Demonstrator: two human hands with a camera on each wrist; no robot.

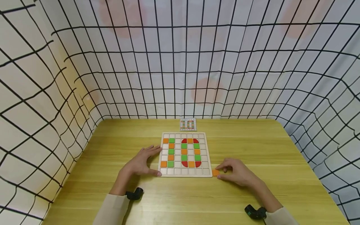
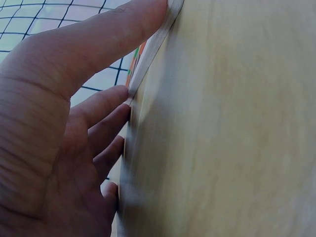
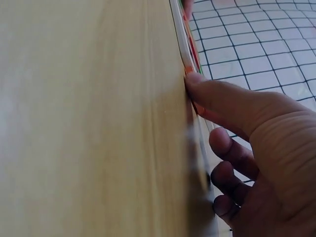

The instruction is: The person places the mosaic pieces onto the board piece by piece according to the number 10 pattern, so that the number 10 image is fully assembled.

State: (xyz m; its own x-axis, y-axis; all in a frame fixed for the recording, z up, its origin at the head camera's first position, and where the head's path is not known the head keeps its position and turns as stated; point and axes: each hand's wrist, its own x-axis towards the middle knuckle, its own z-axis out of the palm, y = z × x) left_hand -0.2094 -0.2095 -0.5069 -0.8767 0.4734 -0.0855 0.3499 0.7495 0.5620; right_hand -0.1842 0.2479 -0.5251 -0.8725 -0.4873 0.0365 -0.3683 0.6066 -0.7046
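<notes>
A white gridded board [image 1: 206, 171] lies on the table, with orange, green and red tiles set in some of its cells as a figure like "10". The red ones have rounded outer corners. Along the board's left edge rests my left hand [image 1: 142, 162], thumb near the front corner and fingers spread farther back. Just off the front right corner, my right hand [image 1: 237, 172] pinches an orange square tile [image 1: 215, 172] between thumb and forefinger. In the right wrist view the thumb covers part of that orange tile [image 3: 199, 109], and the other fingers curl loosely.
Behind the board lies a small card [image 1: 187, 124] printed with a similar coloured pattern. The wooden table [image 1: 253, 140] is enclosed at the back and sides by a black grid net [image 1: 185, 72] over pale cloth. A black device is strapped to each wrist.
</notes>
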